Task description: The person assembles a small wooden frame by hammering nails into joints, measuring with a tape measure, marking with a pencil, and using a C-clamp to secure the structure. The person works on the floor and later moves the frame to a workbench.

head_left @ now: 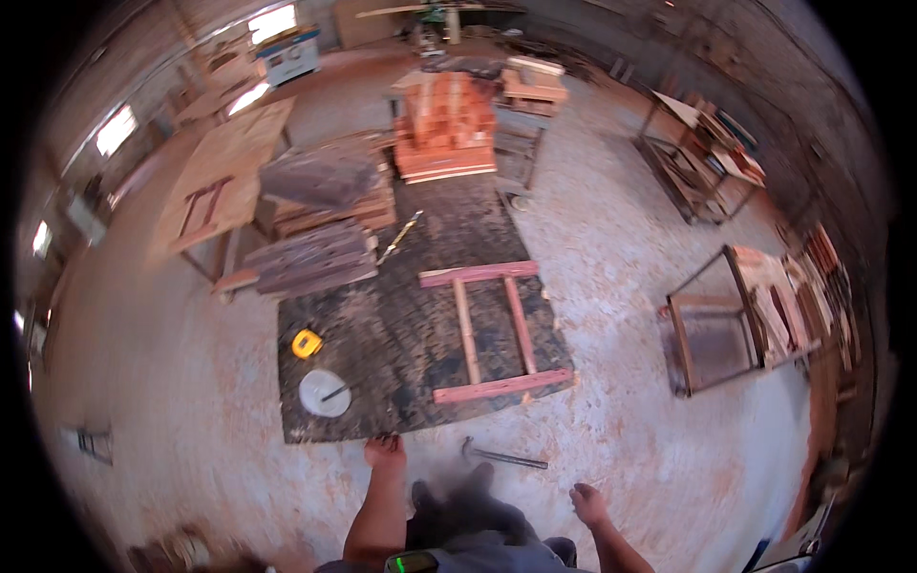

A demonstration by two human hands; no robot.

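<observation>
My left hand (385, 452) is at the near edge of a dark, worn worktable (382, 382), its fingers curled; whatever they hold, if anything, is too small to make out. Out to the right, my right hand (588, 502) hangs beside the table with its fingers closed and nothing visible in them. Between the hands, past the table's edge, a hammer (506, 459) shows against the floor. On the tabletop lie a reddish wooden frame (519, 325), a yellow tape measure (307, 344) and a round white container (326, 393) with a dark stick in it.
Dark boards (320, 258) are stacked along the table's left side, with orange-red wood pieces (445, 129) at its far end. A thin yellowish tool (401, 237) lies between. Metal racks with wood (726, 315) stand right; a long plywood table (229, 172) stands left.
</observation>
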